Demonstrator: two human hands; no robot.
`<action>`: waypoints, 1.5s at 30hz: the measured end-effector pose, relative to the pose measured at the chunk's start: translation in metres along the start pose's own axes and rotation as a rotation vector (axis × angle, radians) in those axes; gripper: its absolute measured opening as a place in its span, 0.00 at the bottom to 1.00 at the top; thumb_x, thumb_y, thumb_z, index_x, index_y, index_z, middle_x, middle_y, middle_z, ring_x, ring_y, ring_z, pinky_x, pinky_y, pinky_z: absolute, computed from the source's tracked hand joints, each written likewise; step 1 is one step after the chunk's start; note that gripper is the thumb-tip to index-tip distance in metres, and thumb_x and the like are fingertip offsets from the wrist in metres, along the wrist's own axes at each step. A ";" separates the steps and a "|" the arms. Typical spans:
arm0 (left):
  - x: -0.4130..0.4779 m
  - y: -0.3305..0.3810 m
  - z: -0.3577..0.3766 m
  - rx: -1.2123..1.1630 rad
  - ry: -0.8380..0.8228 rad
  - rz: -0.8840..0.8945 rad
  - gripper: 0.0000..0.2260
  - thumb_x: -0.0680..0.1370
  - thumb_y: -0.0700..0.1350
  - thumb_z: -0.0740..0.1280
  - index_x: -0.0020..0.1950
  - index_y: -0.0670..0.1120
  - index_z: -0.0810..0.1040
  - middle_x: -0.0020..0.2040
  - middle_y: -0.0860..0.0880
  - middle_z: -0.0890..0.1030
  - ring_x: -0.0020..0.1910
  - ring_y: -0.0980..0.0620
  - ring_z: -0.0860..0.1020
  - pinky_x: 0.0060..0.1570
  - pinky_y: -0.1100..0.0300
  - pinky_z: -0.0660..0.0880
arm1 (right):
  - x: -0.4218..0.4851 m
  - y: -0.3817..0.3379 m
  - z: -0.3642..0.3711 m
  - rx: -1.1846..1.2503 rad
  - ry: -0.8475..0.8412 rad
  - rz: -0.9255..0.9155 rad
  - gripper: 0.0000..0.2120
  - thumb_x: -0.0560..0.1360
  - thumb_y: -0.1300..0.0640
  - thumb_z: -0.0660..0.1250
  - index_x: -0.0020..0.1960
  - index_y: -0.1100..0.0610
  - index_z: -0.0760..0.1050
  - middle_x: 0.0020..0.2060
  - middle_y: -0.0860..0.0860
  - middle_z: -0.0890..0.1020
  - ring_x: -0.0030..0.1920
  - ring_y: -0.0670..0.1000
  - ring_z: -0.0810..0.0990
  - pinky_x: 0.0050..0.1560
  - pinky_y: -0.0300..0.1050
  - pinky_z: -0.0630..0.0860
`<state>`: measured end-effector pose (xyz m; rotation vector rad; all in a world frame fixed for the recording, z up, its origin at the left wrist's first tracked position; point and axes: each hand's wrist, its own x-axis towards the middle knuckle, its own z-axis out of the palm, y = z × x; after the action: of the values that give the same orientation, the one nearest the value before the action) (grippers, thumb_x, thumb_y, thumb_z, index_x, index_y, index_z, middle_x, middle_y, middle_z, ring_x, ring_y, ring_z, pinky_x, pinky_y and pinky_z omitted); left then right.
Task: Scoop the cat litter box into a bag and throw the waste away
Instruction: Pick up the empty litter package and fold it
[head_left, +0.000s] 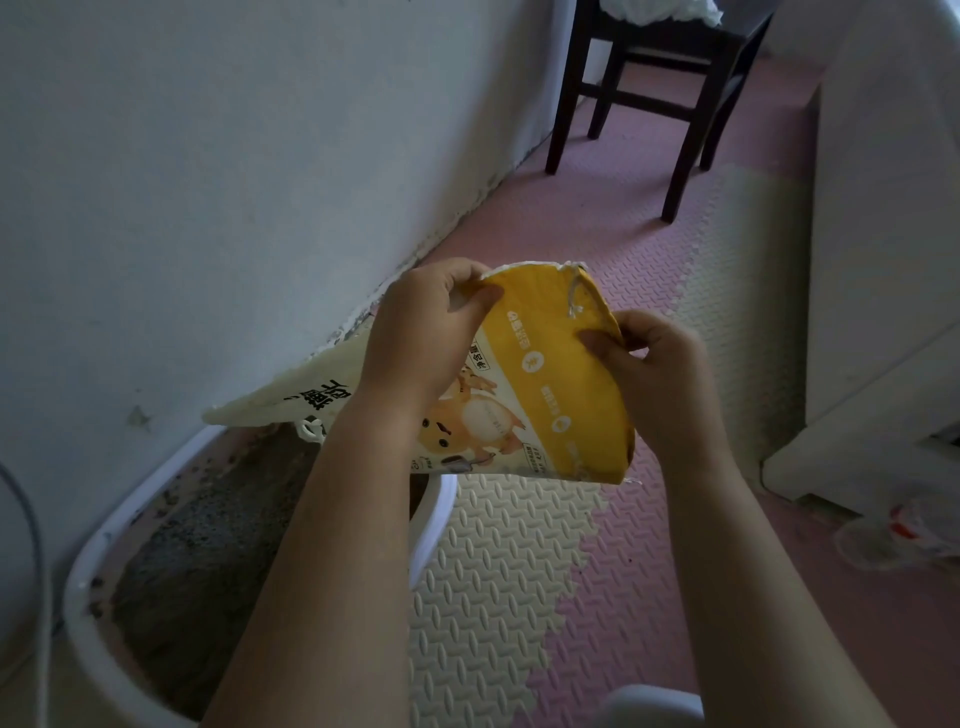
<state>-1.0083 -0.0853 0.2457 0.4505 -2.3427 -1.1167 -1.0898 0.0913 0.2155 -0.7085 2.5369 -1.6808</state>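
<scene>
Both hands pinch the yellow bag (545, 374) at its top edge, left hand (415, 332) and right hand (649, 374) on opposite sides; its length runs down-left from the fingers toward the litter box (104, 545), apparently below.

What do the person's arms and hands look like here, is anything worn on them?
Both forearms are bare right up to the bottom edge of the picture: no sleeves show. The left hand and right hand wear no gloves, and I can see no rings, watch or bracelet on the fingers and wrists that show. The fingernails look short and unpainted, though the light is dim.
</scene>
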 end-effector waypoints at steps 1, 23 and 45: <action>0.000 0.000 0.000 -0.001 -0.001 0.003 0.05 0.78 0.50 0.67 0.48 0.51 0.80 0.39 0.60 0.80 0.40 0.64 0.78 0.37 0.73 0.70 | 0.000 0.000 0.000 -0.001 -0.003 -0.004 0.02 0.75 0.55 0.69 0.45 0.51 0.81 0.39 0.46 0.82 0.42 0.49 0.80 0.47 0.57 0.79; 0.001 0.006 -0.001 -0.027 0.010 0.069 0.04 0.78 0.51 0.66 0.45 0.54 0.79 0.36 0.60 0.80 0.39 0.62 0.78 0.37 0.68 0.73 | 0.002 -0.004 0.000 0.019 0.031 -0.014 0.06 0.76 0.56 0.68 0.42 0.46 0.79 0.37 0.44 0.82 0.40 0.47 0.80 0.45 0.51 0.80; 0.000 -0.002 -0.013 0.011 0.043 0.023 0.06 0.78 0.50 0.66 0.44 0.53 0.80 0.31 0.60 0.77 0.32 0.65 0.74 0.32 0.71 0.66 | -0.005 -0.015 0.018 0.007 0.069 -0.035 0.04 0.75 0.55 0.69 0.43 0.54 0.80 0.37 0.48 0.81 0.39 0.49 0.78 0.42 0.47 0.76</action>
<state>-1.0009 -0.0948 0.2509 0.4456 -2.3123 -1.0731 -1.0756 0.0733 0.2197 -0.7108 2.5781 -1.7540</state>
